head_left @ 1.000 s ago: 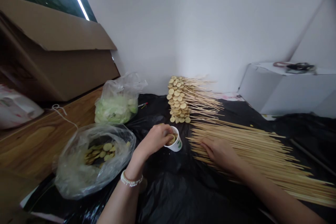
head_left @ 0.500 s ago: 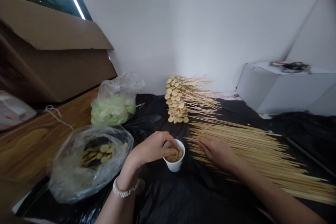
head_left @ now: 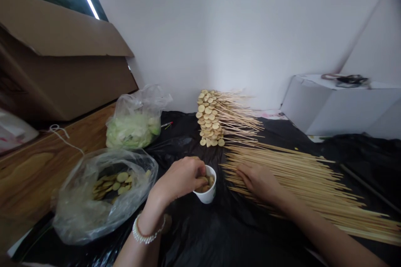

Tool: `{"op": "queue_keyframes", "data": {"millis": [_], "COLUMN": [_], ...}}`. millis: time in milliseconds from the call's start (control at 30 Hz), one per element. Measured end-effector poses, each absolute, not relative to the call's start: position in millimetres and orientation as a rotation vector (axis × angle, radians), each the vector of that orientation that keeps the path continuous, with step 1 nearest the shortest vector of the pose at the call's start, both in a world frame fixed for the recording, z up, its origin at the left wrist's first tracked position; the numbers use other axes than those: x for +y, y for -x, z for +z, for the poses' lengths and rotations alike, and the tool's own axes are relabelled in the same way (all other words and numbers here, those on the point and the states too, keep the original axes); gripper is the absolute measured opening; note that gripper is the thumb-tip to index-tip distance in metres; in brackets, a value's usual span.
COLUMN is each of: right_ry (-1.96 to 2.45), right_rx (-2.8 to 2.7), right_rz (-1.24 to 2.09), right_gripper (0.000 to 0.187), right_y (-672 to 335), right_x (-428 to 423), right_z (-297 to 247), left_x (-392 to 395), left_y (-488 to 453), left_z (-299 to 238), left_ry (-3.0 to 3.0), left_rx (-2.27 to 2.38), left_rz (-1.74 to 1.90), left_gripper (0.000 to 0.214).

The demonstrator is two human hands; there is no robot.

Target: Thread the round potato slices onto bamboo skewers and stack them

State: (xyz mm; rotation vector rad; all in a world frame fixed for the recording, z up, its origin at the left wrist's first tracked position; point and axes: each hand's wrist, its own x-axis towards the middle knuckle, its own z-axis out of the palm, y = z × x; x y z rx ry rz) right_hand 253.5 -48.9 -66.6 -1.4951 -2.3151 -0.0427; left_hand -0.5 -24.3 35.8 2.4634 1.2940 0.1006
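Observation:
My left hand reaches into a small white paper cup that holds round yellowish slices, its fingers curled together over the slices. My right hand lies on the near end of a wide spread of bare bamboo skewers, fingers bent down on the sticks; whether it grips one is hidden. Behind the cup rests a stack of skewers threaded with round slices.
A clear bag of round slices sits at the left, and a bag of pale green leaves behind it. Black plastic sheet covers the table. A cardboard box stands at the far left, a white box at the right.
The cup and my left hand have come nearer to me and slightly left. My fingers have dipped deeper into the cup. My right hand stays on the skewers.

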Motion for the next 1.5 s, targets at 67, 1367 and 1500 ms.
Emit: {"op": "queue_keyframes", "data": {"millis": [67, 1367, 1500], "right_ry": [1.487, 1.332, 1.256], "right_rx": [-2.313, -2.232, -2.287], "right_rz": [-0.041, -0.637, -0.662], "right_gripper": [0.025, 0.039, 0.042], "right_y": [-254, -230, -221], "right_x": [-49, -30, -25], "right_z": [-67, -9, -31], "left_x": [-25, 28, 29], "left_y": [2, -14, -12], "left_z": [37, -28, -31], "left_ry": [-2.420, -0.575, -0.550], "left_rx": [1.231, 0.639, 0.637], "left_rz": [0.194, 1.008, 1.014], "left_gripper": [0.011, 0.028, 0.019]}}
